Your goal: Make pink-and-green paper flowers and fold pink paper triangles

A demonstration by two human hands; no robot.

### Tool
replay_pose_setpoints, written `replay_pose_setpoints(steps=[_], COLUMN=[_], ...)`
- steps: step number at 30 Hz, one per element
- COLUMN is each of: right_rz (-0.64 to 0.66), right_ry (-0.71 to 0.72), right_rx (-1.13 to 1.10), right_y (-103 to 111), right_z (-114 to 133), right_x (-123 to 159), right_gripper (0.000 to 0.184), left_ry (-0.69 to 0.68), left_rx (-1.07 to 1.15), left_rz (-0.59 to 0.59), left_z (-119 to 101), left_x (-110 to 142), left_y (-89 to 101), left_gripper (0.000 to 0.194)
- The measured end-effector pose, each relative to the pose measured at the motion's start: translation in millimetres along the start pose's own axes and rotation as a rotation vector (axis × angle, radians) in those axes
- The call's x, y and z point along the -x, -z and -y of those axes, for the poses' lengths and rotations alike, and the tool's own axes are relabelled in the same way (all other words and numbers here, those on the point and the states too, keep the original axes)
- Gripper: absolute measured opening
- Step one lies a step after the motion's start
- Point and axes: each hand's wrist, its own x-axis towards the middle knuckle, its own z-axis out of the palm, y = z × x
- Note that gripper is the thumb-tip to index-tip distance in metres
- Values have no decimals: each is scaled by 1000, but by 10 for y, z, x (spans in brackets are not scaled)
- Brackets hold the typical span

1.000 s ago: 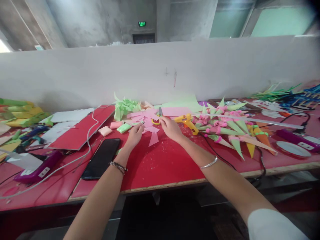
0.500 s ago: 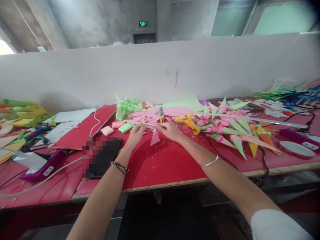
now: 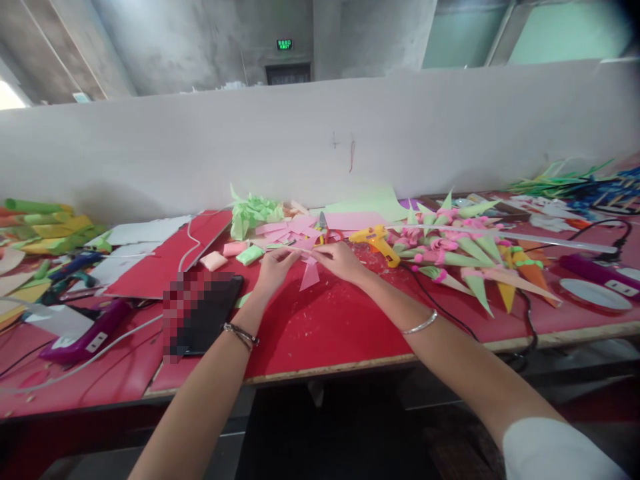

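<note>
My left hand (image 3: 275, 268) pinches with thumb and forefinger over the middle of the red table. Close beside it, my right hand (image 3: 341, 261) is also closed in a pinch, fingertips almost touching the left ones. Between the fingertips is a thin pale strip, too small to make out well. Cut pink paper pieces (image 3: 310, 275) lie right under and behind the hands. Scissors (image 3: 323, 227) with red and yellow handles lie just behind my right hand. To its right rests a yellow glue gun (image 3: 376, 244) with a black cord.
Green and pink paper cones (image 3: 467, 250) are heaped to the right. Left of my hands lie small wrapped packets (image 3: 250, 254), a partly pixelated phone (image 3: 215, 317) and a red board (image 3: 167, 260). Crumpled green paper (image 3: 255, 215) sits behind. Purple power strips (image 3: 87, 333) flank both sides.
My right hand has come away from the scissors, which now lie behind it. Both hands have drawn together, fingertips close, with a thin strip between them.
</note>
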Motion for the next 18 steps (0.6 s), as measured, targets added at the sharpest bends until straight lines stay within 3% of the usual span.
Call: replay_pose_setpoints(steps=[9, 18], right_rz=[50, 46], right_ry=[-25, -18], right_rx=[-83, -159], right_y=[39, -23], right_z=[75, 14], right_x=[12, -13], right_gripper=[45, 42], left_ry=[-32, -17], left_rx=[-70, -55], left_rz=[3, -28], left_z=[-45, -12], left_x=[22, 23], left_y=[-48, -79], left_gripper=[22, 21])
